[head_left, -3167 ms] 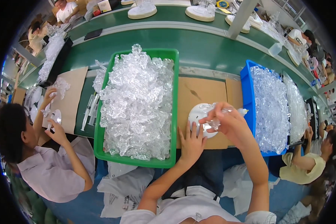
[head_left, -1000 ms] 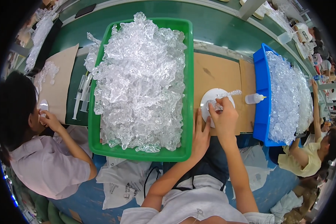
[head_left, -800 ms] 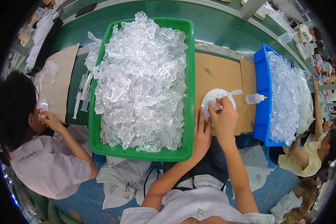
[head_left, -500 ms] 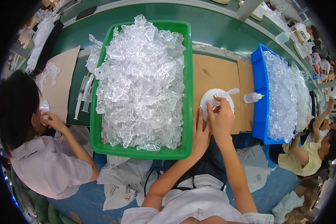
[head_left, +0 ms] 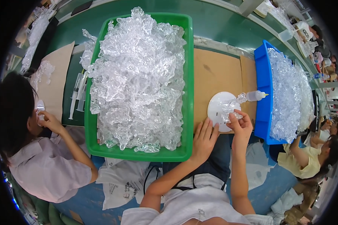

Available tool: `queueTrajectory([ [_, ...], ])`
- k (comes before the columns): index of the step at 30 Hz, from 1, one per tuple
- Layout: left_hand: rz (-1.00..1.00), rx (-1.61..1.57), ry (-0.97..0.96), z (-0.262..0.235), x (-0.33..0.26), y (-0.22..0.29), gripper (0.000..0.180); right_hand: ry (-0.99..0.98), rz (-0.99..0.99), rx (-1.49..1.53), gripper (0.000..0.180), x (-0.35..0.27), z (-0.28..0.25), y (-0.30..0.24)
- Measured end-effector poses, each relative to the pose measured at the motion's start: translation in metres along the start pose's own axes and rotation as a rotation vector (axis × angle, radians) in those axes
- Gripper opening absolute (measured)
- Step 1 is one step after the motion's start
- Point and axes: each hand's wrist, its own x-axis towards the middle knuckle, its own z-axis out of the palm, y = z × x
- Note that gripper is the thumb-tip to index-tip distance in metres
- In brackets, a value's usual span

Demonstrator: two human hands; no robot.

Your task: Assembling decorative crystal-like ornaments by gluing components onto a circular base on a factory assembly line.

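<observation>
so, right hand (head_left: 242, 126) pinches a clear piece (head_left: 230, 108) over white disc (head_left: 216, 105); left hand (head_left: 204, 142), fingers outstretched, touches disc's rim.

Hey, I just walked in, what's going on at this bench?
Someone's right hand is at a clear plastic piece over a white disc, and the left hand rests at the disc's near edge. The disc lies on brown cardboard, between a green tray and a blue bin, both heaped with clear pieces. A small bottle is beside the bin.
</observation>
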Motion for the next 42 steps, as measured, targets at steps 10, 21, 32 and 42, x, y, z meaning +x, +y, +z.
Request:
queueTrajectory([
  [10, 0.042, -0.084, 0.072, -0.001, 0.0, -0.006, 0.04, 0.068, -0.133, -0.148, 0.027, -0.005, 0.007, 0.013],
  [21, 0.063, -0.065, 0.067, 0.002, -0.002, -0.008, 0.036, 0.05, -0.421, -0.749, 0.025, -0.009, 0.03, 0.005],
  [32, 0.066, -0.046, 0.011, -0.001, -0.004, -0.016, 0.039, 0.016, -0.45, -0.791, 0.025, -0.004, 0.03, 0.003],
  [42, -0.173, -0.367, -0.103, -0.021, 0.012, 0.0, 0.047, 0.026, -0.397, -0.686, 0.027, -0.004, 0.023, 0.004],
])
